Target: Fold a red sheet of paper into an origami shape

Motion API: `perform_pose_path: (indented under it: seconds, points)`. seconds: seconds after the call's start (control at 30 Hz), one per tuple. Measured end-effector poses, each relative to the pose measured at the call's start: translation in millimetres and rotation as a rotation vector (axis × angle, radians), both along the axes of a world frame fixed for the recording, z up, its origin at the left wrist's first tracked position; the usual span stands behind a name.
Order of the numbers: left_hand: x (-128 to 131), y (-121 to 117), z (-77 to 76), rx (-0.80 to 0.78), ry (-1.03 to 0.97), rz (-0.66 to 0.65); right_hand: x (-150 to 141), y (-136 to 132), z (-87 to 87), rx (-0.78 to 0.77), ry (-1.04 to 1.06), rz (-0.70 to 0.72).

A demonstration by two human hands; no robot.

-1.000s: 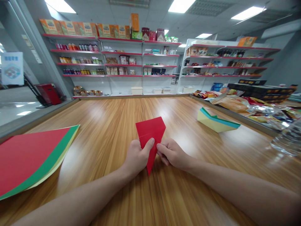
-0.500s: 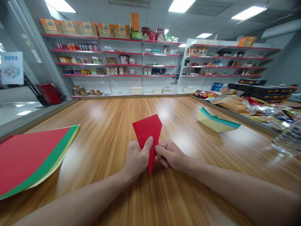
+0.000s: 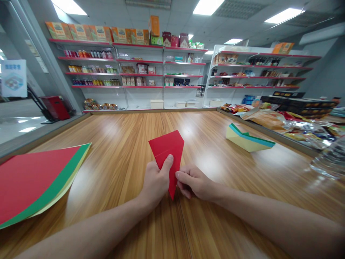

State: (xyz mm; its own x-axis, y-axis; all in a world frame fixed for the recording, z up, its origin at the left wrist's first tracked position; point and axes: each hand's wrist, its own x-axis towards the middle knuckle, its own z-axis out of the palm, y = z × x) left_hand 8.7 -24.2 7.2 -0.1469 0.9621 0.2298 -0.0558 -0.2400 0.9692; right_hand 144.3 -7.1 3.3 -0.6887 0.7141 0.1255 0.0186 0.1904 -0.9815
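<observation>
A folded sheet of red paper (image 3: 170, 144) is held up over the wooden table (image 3: 121, 144), its narrow point turned down toward me. My left hand (image 3: 157, 180) is closed on its left side, thumb pressed flat on the front, other fingers hidden behind. At the lower right edge, my right hand (image 3: 192, 181) pinches the same paper between thumb and curled fingers. One crease line runs across the paper's front above my left thumb.
Coloured paper sheets (image 3: 40, 180), red on top, lie at the left. A folded paper boat (image 3: 246, 138) sits at the right, with a clear plastic container (image 3: 330, 160) at the right edge. Packaged snacks (image 3: 269, 120) and black boxes (image 3: 299, 104) line the far right. Stocked shelves (image 3: 140, 61) stand behind.
The red paper has shifted slightly left and tilted a little. My right hand has slid a bit down along its right edge; my left hand keeps its grip.
</observation>
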Motion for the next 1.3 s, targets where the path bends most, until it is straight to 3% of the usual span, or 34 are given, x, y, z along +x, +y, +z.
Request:
perform_pose_path:
  seconds: [0.13, 0.37, 0.6, 0.83, 1.13, 1.3]
  points:
    - [2.5, 0.4, -0.2, -0.064, -0.120, -0.029, -0.4, -4.1, 4.6, -0.050, -0.040, 0.118]
    - [3.4, -0.7, 0.6, -0.024, -0.132, 0.004, -3.8, -6.9, 5.6, 0.012, -0.076, 0.016]
    - [4.6, 0.8, 2.0, -0.111, -0.244, 0.001, -0.8, -7.0, 7.0, -0.092, -0.080, 0.203]
    - [3.2, 5.3, 0.6, -0.067, -0.188, 0.064, -7.9, -11.0, 8.0, -0.010, -0.110, 0.053]
    - [3.5, 3.8, -0.2, -0.068, -0.167, 0.091, -0.9, -7.4, 10.9, -0.114, -0.192, 0.218]
    - [3.0, 6.1, -3.1, -0.113, -0.161, 0.083, -5.2, -9.9, 8.7, -0.068, -0.198, 0.108]
